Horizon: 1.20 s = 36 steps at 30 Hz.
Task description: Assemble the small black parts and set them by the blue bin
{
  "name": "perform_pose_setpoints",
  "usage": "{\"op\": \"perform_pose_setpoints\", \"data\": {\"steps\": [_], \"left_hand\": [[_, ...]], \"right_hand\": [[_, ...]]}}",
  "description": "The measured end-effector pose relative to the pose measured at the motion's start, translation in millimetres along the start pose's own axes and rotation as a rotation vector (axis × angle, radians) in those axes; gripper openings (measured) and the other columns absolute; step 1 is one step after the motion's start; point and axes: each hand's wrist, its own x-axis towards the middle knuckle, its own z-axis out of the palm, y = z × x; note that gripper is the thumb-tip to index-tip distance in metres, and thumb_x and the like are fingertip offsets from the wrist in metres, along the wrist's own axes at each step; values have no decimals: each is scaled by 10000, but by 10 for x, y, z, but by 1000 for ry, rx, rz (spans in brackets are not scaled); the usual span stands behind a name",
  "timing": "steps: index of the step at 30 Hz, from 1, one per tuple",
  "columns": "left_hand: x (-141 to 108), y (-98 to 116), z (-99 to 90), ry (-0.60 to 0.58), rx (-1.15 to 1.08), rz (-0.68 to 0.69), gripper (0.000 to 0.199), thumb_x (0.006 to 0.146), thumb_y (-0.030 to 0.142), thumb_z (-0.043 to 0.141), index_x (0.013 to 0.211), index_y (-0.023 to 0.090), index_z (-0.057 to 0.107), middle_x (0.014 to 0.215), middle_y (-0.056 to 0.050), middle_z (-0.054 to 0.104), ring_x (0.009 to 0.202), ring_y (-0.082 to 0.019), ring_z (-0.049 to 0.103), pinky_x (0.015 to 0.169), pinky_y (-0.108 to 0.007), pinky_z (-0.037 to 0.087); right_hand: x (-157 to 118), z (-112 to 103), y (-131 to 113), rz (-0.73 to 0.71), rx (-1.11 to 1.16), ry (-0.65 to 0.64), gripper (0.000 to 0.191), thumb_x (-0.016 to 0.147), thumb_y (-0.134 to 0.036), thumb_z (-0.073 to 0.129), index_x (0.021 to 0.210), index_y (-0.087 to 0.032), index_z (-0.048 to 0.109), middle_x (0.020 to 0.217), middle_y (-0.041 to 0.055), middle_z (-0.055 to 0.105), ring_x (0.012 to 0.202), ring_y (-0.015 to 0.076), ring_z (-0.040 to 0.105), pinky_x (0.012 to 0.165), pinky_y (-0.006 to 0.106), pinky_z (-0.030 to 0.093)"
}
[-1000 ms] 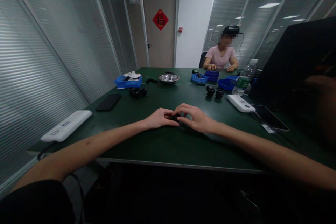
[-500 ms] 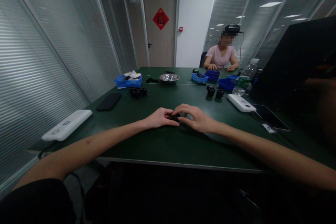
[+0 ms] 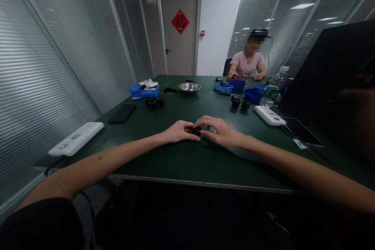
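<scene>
Between my two hands, low over the green table (image 3: 175,160), is a small glossy black part (image 3: 195,130). Much of it is hidden by fingers, and its exact kind does not show. My left hand (image 3: 179,131) grips it from the left, thumb on the near side and fingers on the far side. From the right, my right hand (image 3: 218,131) closes thumb and fingertips round its other side. Farther off stand similar black round parts, one cluster (image 3: 152,103) at the left and another group (image 3: 236,102) at the right.
Around the table lie a black phone (image 3: 122,113), two white power banks (image 3: 76,139) with cables, a steel bowl (image 3: 189,88), blue baskets (image 3: 144,91), a water bottle (image 3: 274,87) and a tablet (image 3: 304,131). A dark monitor (image 3: 328,66) rises at the right. Another person (image 3: 247,62) sits across.
Both hands stay almost in place on the black part, with only slight finger movement. The view has shifted very slightly. Across the table, the other person's hand has moved a little.
</scene>
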Motion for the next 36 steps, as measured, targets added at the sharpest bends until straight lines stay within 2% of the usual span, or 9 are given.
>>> {"op": "perform_pose_setpoints", "data": {"steps": [4, 7, 12, 15, 18, 21, 26, 31, 36], "left_hand": [[1, 9, 11, 3, -15, -17, 544, 704, 475, 851, 1097, 126, 712, 824, -5, 667, 731, -162, 592, 654, -262, 411], [-15, 48, 11, -1, -14, -24, 539, 703, 481, 851, 1082, 125, 710, 840, -10, 672, 746, -167, 599, 662, -265, 420], [-19, 68, 9, -10, -14, -24, 488, 726, 471, 838, 1053, 131, 714, 869, -25, 684, 784, -181, 614, 682, -271, 437], [-1, 28, 12, -9, -27, -9, 499, 735, 456, 837, 1089, 127, 710, 876, -27, 684, 772, -170, 604, 672, -263, 427], [5, -7, 6, -30, -30, 13, 517, 760, 472, 821, 1122, 124, 699, 792, 13, 635, 676, -127, 539, 613, -240, 374], [-3, -13, -4, -34, 10, 15, 522, 764, 504, 814, 1105, 123, 706, 695, 45, 569, 610, -109, 479, 573, -233, 325], [1, -4, 6, -19, -10, 24, 545, 738, 482, 833, 1138, 130, 718, 822, -13, 667, 738, -163, 586, 646, -259, 402], [0, 6, 10, -8, 15, -6, 540, 733, 481, 835, 1126, 131, 718, 750, 9, 646, 678, -151, 575, 620, -253, 397], [-13, 28, -2, -6, 27, 9, 514, 730, 478, 836, 1097, 135, 727, 804, -10, 666, 731, -168, 596, 645, -261, 416]], "right_hand": [[15, 23, -22, 64, -23, 52, 202, 985, -305, 630, 1140, -189, 686, 1110, 79, 649, 947, 195, 656, 870, 372, 547], [24, 22, -22, 72, -24, 41, 178, 978, -293, 642, 1110, -181, 681, 1077, 77, 645, 909, 189, 648, 847, 368, 544], [0, -32, -18, 4, 60, -20, 153, 986, -222, 602, 1117, -200, 678, 1152, 84, 646, 1026, 208, 636, 903, 387, 538], [-12, -31, -14, 18, 64, -12, 211, 985, -250, 616, 1186, -205, 662, 1177, 83, 646, 1051, 209, 632, 916, 385, 532], [-5, -13, 2, 96, -6, 38, 245, 973, -333, 655, 1168, -184, 667, 1099, 78, 654, 957, 199, 641, 871, 374, 535], [6, -23, 18, 111, -9, 18, 222, 972, -324, 657, 1134, -174, 682, 1054, 73, 657, 907, 190, 647, 845, 364, 538], [7, -67, -6, 51, 105, -56, 254, 989, -258, 610, 1231, -210, 672, 1203, 86, 649, 1016, 202, 650, 884, 373, 549], [16, -21, -9, 117, 7, 33, 274, 960, -365, 677, 1170, -190, 695, 1074, 75, 675, 943, 202, 654, 853, 375, 543], [25, -48, 0, 70, 87, -32, 234, 970, -261, 647, 1193, -202, 691, 1151, 88, 670, 962, 198, 661, 877, 388, 555]]}}
